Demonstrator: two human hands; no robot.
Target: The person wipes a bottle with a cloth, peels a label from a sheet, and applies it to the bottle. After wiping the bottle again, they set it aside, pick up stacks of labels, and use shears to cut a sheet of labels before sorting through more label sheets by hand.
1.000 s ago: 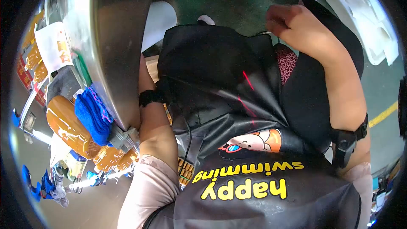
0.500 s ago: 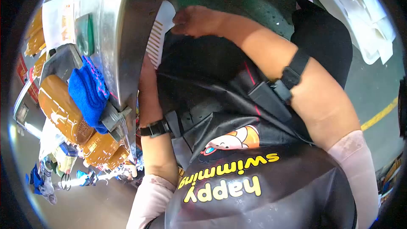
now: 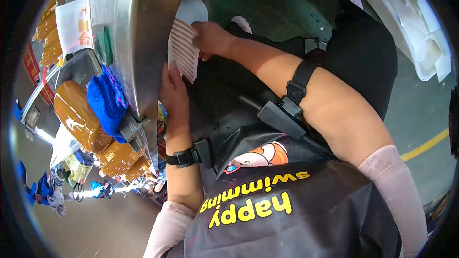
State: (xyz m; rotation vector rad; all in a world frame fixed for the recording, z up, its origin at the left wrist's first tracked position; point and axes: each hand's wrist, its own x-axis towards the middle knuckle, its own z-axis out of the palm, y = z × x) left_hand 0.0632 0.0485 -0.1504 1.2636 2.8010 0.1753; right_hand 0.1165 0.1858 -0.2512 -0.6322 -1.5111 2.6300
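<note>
A flat white piece with slanting tan stripes (image 3: 183, 48) and a rounded, plain pale end stands beside the metal table edge, over my lap. My right hand (image 3: 210, 39) pinches its right edge near the rounded end, fingers curled. Lower down, my left hand (image 3: 176, 91) has its fingers against the bottom of the same piece, the thumb side partly hidden. Below both hands lies my black apron (image 3: 253, 229) with yellow lettering. Each wrist or forearm carries a black strap with a small black device.
At my left runs a metal table (image 3: 125, 33). Beyond its edge are a bright blue knitted item (image 3: 106, 105), glossy amber-brown rounded forms (image 3: 76, 114) and a white printed bag (image 3: 74, 26). A white tray (image 3: 406, 24) with white sheets stands at right.
My right hand has moved down and left onto the striped piece's edge. The left hand has come up to its bottom end, and more of the piece now shows, turned further toward me.
</note>
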